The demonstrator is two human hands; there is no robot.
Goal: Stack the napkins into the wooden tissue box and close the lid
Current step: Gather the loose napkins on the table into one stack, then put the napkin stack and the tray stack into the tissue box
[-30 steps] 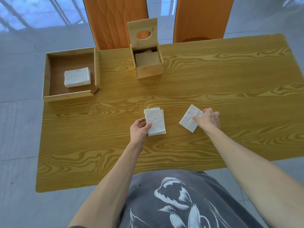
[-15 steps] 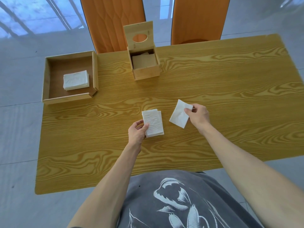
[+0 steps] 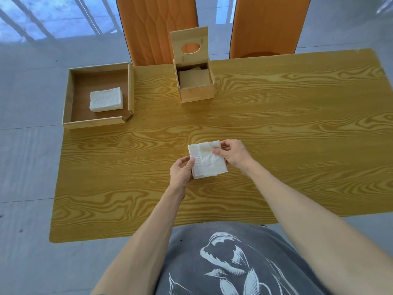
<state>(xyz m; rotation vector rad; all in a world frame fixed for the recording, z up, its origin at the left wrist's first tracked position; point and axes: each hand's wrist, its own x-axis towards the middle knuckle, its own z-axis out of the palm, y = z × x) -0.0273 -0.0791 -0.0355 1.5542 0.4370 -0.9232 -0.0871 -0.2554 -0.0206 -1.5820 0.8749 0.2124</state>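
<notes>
A small stack of white napkins (image 3: 205,165) lies mid-table. My left hand (image 3: 181,172) pinches its left edge. My right hand (image 3: 232,154) holds a single napkin (image 3: 209,149) that lies on top of the stack, slightly skewed. The wooden tissue box (image 3: 196,92) stands at the far middle of the table, its lid (image 3: 189,46) with an oval hole swung upright. Several napkins lie inside it. Another stack of napkins (image 3: 106,99) rests in the wooden tray (image 3: 95,122) at the far left.
Two orange chair backs (image 3: 158,28) stand behind the table's far edge. The wood-grain table (image 3: 297,124) ends close to my body. The tray overhangs the table's left edge.
My right hand has carried the single napkin leftwards from the table and laid it onto the stack that my left hand holds.
</notes>
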